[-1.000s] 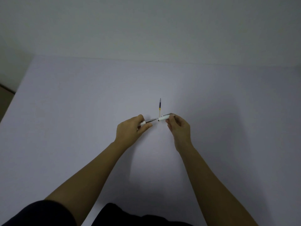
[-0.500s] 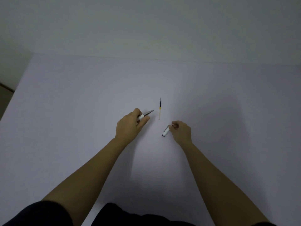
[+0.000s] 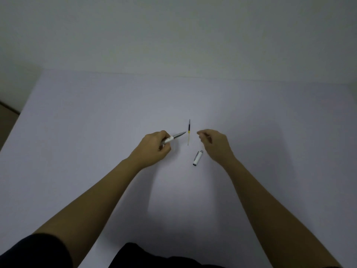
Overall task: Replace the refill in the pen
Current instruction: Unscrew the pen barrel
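Note:
My left hand (image 3: 154,147) grips the white pen body (image 3: 174,137), whose grey tip section points right toward the spare refill. That refill (image 3: 188,132) is a thin stick, dark at the far end and pale at the near end, lying on the table between my hands. The white pen cap (image 3: 198,158) lies alone on the table, just near and left of my right hand. My right hand (image 3: 214,146) hovers to the right of the refill with fingers loosely curled and nothing in them; it is motion-blurred.
A pale table (image 3: 96,132) fills the view, with its left edge (image 3: 17,117) falling away to a darker floor. A plain wall stands behind the far edge. My dark clothing shows at the bottom of the frame.
My hands pulled the cap off the pen. My right hand lowered the cap onto the table, let it go and moved up toward the refill. My left hand kept the pen body.

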`<state>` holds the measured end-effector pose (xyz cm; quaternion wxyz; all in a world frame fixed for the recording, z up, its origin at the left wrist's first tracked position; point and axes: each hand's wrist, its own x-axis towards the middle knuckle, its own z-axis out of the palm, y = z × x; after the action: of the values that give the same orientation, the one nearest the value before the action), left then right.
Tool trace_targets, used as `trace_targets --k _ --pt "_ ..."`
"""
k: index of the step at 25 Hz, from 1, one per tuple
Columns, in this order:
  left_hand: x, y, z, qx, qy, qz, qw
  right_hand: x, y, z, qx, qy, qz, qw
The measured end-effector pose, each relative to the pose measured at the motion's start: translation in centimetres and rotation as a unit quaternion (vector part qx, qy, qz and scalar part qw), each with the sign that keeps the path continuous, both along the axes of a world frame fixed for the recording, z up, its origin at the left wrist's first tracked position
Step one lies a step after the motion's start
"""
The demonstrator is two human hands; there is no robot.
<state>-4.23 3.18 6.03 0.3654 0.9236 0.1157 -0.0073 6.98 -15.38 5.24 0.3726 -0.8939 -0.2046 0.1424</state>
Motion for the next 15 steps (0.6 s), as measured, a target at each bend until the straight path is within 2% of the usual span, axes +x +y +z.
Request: trace_targets --k 2,5,7,9,12,14,15 --pt "0.3 0.4 0.9 0.034 -0.005 -0.058 0.998 0.2 0.6 2.8 -0.041 0.0 0.105 0.994" --pt "0.3 0.6 1.7 0.089 -0.03 -0.131 0.987 0.1 1.5 4.9 -0.144 0.027 0.23 0.962" --pt "0.0 0.4 2.0 0.108 -0.061 -0.148 0.981 0.0 1.7 5.4 -0.175 0.045 0.272 0.945" --pt "-0.3 0.0 2.4 0.096 -0.078 -0.14 0.982 -0.1 1.5 5.8 -0.158 0.035 0.281 0.946" --pt "-0.7 -0.5 3.0 0.045 -0.068 -0.106 0.991 -0.5 1.1 6.4 -0.086 -0.088 0.269 0.955" --pt "-0.8 -0.6 3.4 0.008 -0.059 -0.087 0.994 -0.9 0.8 6.5 -0.063 -0.181 0.288 0.938" --pt "-0.9 -0.6 3.6 0.003 -0.061 -0.085 0.994 -1.1 0.6 6.5 -0.055 -0.194 0.29 0.936"
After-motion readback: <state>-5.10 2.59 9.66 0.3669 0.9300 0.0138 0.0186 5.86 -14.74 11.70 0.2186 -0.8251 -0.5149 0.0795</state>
